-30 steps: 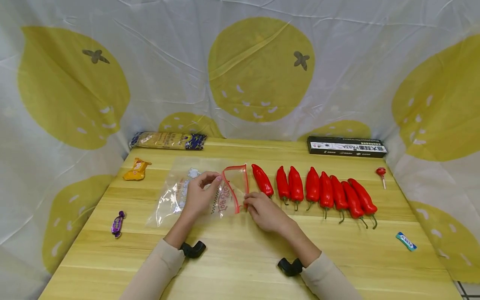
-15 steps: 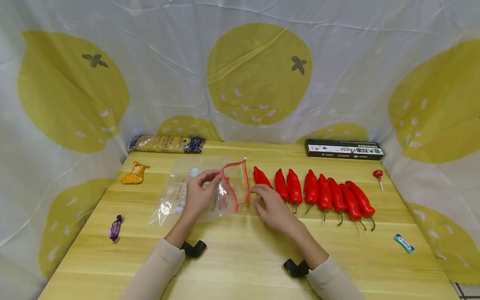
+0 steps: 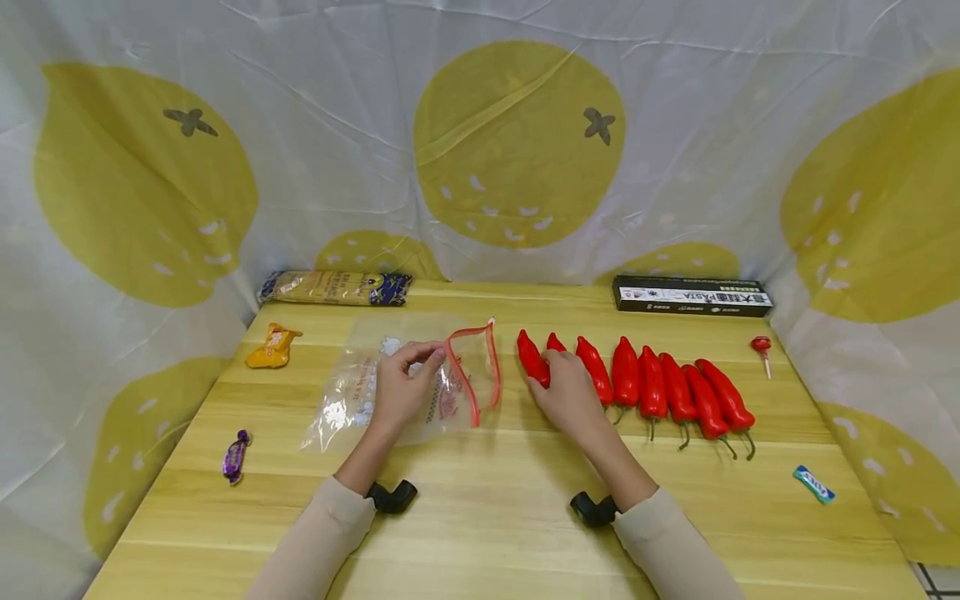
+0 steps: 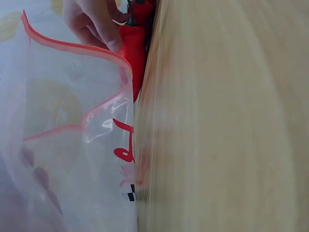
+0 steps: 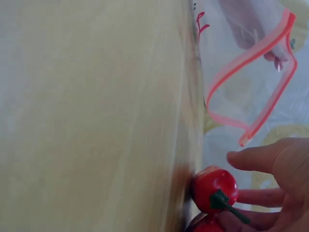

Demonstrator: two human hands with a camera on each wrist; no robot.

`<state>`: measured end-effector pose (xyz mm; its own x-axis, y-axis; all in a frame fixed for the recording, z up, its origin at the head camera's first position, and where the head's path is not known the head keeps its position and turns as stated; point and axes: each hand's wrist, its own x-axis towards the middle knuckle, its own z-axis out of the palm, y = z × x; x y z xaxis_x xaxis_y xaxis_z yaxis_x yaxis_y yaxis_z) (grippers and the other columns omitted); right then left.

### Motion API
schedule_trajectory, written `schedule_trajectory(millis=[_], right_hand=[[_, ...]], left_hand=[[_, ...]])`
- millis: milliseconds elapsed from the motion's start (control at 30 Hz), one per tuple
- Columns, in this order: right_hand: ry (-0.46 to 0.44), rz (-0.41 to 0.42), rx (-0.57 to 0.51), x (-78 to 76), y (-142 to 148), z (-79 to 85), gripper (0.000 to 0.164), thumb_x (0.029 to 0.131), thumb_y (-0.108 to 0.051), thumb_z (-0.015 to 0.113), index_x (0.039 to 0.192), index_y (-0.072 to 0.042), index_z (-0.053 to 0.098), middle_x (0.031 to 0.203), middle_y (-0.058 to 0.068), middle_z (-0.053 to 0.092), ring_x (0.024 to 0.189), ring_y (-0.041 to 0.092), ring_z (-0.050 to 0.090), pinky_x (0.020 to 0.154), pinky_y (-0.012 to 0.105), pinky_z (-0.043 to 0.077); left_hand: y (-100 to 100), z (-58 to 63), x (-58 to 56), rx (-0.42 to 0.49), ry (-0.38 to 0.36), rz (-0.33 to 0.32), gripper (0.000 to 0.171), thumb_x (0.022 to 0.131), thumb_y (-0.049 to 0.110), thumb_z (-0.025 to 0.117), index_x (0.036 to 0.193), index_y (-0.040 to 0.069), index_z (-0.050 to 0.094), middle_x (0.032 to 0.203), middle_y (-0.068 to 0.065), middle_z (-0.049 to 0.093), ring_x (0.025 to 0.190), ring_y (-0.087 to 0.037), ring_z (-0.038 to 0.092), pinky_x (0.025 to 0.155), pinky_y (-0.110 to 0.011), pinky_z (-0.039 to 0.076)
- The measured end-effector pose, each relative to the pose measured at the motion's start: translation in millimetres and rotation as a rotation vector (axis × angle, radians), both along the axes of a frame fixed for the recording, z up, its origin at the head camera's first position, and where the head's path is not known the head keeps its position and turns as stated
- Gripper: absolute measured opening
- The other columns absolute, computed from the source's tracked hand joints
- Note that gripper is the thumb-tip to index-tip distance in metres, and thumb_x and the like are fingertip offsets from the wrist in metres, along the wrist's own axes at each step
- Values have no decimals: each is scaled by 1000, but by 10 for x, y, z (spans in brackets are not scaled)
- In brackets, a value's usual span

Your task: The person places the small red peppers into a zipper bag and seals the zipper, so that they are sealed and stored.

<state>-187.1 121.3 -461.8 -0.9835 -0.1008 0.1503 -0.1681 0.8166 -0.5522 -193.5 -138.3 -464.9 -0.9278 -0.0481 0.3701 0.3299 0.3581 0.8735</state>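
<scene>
A pale cloth (image 3: 337, 125) printed with big yellow fruit rises behind the wooden surface (image 3: 480, 517) and along both its sides. Left of the middle lies a clear zip bag (image 3: 348, 396), its red-edged mouth gaping to the right. A black box (image 3: 693, 297) lettered PASTA lies along the far edge at the right, a yellow and blue packet (image 3: 333, 288) at the left. The grip of the left hand (image 3: 401, 387) pinches the bag beside its mouth. The grip of the right hand (image 3: 570, 392) is spread around the leftmost pepper (image 3: 531, 358), thumb standing off it, fingers partly covering the second; I cannot tell whether they touch. Eight red peppers (image 3: 652, 383) form a row on the surface right of the bag. Smallest are an orange-wrapped sweet (image 3: 272, 348), a purple sweet (image 3: 236, 457), a red lollipop (image 3: 761, 343) and a blue-and-white sweet (image 3: 813, 485).
</scene>
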Motion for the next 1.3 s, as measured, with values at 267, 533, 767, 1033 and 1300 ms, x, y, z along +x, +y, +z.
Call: schedule_trajectory(millis=[267,533,767,1033,1300], right_hand=[[-107,19,129,-8,-32,13,51,84,-23,74,125,2,56,106,16,62,90,29,60,79,41,57],[-55,54,63,34,9,52,36,87,-22,63,117,-3,62,93,8,66,75,21,57,64,31,50],[-47,153,-149,139,156,188,37,91,-27,64,125,-15,58,106,2,69,69,15,55,59,27,47],[-133,316,-258,75,55,124,39,82,-23,79,117,-14,65,108,-3,67,82,13,63,72,29,55],[-213,332,-349,-90,-221,-54,44,81,-20,80,120,-10,63,113,-2,67,94,16,68,84,33,57]], left_hand=[[-50,-151,-58,-43,-21,-40,21,89,44,67,99,28,74,99,7,73,96,-14,61,90,-46,49],[-24,-128,-29,-89,-67,-23,19,89,48,66,96,32,73,99,12,72,102,-13,62,96,-46,47],[5,-109,-27,-84,-60,-18,18,89,48,67,95,31,72,98,13,72,102,-12,63,96,-44,48],[55,-74,6,-68,-53,-38,15,89,44,69,96,31,73,99,13,73,104,-13,63,97,-43,47],[138,-112,50,-61,-77,-75,12,90,42,68,96,33,72,98,14,71,103,-12,61,93,-44,51]])
